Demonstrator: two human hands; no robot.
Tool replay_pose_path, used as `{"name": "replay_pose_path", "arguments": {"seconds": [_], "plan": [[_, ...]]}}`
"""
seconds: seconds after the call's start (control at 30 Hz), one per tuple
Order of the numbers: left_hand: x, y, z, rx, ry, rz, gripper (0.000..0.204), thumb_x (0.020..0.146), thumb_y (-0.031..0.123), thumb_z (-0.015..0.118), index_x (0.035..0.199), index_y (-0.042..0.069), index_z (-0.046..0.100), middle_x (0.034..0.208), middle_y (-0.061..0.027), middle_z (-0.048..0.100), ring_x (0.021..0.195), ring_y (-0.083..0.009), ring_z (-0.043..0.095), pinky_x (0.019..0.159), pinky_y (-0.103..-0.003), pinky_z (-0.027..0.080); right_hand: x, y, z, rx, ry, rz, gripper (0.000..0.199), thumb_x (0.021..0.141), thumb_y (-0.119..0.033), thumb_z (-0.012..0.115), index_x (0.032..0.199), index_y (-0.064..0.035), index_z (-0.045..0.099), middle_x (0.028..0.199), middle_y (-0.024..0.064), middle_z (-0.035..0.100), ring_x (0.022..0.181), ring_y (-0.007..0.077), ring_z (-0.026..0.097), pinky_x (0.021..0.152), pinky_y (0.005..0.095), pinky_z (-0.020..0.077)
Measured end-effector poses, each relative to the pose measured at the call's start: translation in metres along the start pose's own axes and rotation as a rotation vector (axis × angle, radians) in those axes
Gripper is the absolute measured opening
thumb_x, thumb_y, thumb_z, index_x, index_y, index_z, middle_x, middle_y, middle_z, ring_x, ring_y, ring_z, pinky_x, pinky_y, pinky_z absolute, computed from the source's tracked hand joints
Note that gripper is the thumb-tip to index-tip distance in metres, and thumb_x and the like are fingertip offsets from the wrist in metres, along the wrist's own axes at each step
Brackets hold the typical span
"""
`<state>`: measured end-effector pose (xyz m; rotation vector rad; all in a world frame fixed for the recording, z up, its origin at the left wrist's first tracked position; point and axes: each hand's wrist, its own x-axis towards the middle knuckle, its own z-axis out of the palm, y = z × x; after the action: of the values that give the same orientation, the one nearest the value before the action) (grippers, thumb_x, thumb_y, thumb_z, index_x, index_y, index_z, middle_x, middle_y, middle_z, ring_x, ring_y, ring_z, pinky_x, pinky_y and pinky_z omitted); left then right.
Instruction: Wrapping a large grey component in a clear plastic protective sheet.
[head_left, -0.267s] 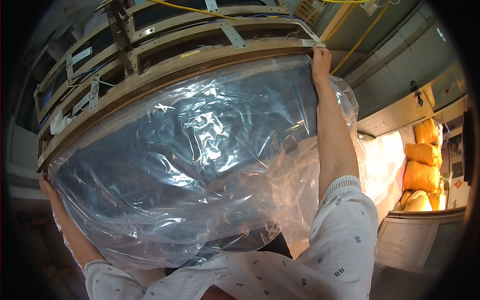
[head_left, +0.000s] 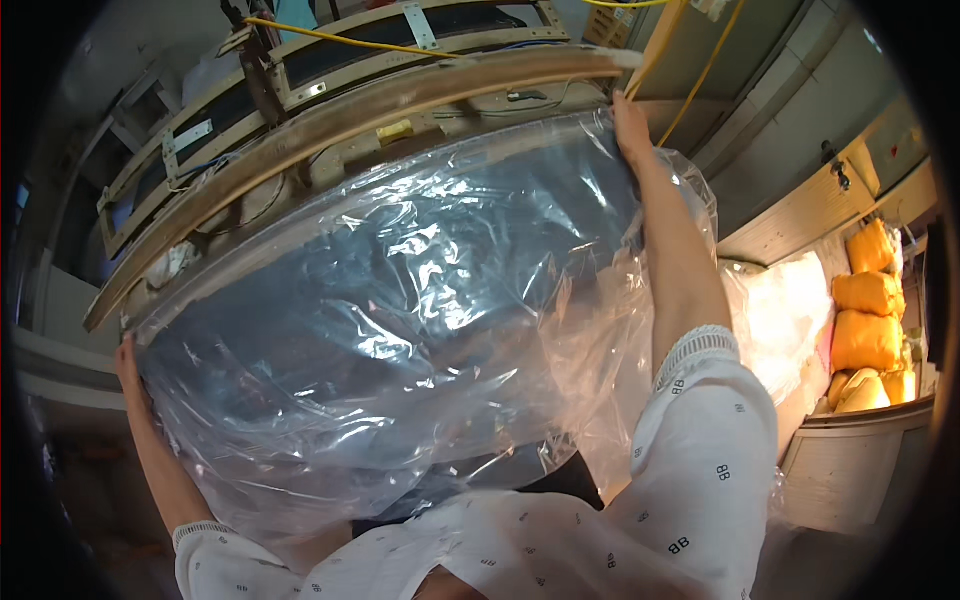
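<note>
Large dark panel wrapped in loose clear plastic film [head_left: 300,265]: in front of torso, far edge just short of long tan wooden rail [head_left: 400,93]. Right hand [head_left: 630,130]: fingers bent round far right corner, looks closed on it. Left hand [head_left: 127,358]: at far left corner, can't tell closure. Risks: slick film slipping under fingers, panel tilting; rail snagging, tearing film.
</note>
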<state>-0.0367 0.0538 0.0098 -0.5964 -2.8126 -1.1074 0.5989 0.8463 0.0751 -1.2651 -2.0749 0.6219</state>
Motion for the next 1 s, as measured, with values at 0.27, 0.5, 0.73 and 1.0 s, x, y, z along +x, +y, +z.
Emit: {"name": "replay_pose_path", "arguments": {"seconds": [0.27, 0.5, 0.73, 1.0], "plan": [[-0.043, 0.004, -0.245, -0.152, 0.29, -0.01, 0.03, 0.082, 0.033, 0.064, 0.101, 0.01, 0.065, 0.082, 0.0009, 0.063, 0.074, -0.0129, 0.055, 0.064, -0.027, 0.043, -0.122, -0.074, -0.033, 0.299, -0.506, -0.155, 0.027, 0.089, -0.034, 0.049, 0.081, -0.0086, 0.055, 0.079, -0.0001, 0.051, 0.075, 0.0089, 0.043, 0.065, 0.0243, 0.0349], [-0.105, 0.177, -0.104, 0.208, 0.18, 0.382, 0.035, 0.084, 0.019, 0.058, 0.115, 0.003, 0.055, 0.111, -0.0105, 0.059, 0.103, -0.023, 0.056, 0.087, -0.035, 0.045, -0.238, -0.178, -0.052, 0.636, -0.635, -0.126, 0.016, 0.089, -0.026, 0.05, 0.082, -0.012, 0.048, 0.075, -0.0079, 0.037, 0.071, 0.0032, 0.032, 0.065, 0.0185, 0.0282], [-0.31, 0.503, 0.129, -0.577, -0.311, 0.879, 0.034, 0.076, 0.024, 0.07, 0.098, 0.001, 0.059, 0.096, -0.0062, 0.057, 0.09, -0.0172, 0.055, 0.078, -0.029, 0.043, -0.285, -0.201, -0.082, 0.599, -0.676, -0.331, 0.015, 0.085, -0.019, 0.056, 0.076, -0.0094, 0.049, 0.075, -0.0063, 0.039, 0.074, 0.0036, 0.036, 0.065, 0.0202, 0.0307], [-0.322, 0.389, 0.075, -0.545, -0.271, 0.448, 0.006, 0.084, 0.006, 0.058, 0.082, 0.001, 0.061, 0.073, 0.0015, 0.046, 0.07, -0.0074, 0.043, 0.061, -0.021, 0.034, -0.269, -0.079, -0.096, -0.586, -0.347, -0.645, 0.017, 0.072, -0.008, 0.058, 0.086, -0.0117, 0.066, 0.079, 0.0039, 0.058, 0.073, 0.0232, 0.058, 0.063, 0.0323, 0.0457]]}}
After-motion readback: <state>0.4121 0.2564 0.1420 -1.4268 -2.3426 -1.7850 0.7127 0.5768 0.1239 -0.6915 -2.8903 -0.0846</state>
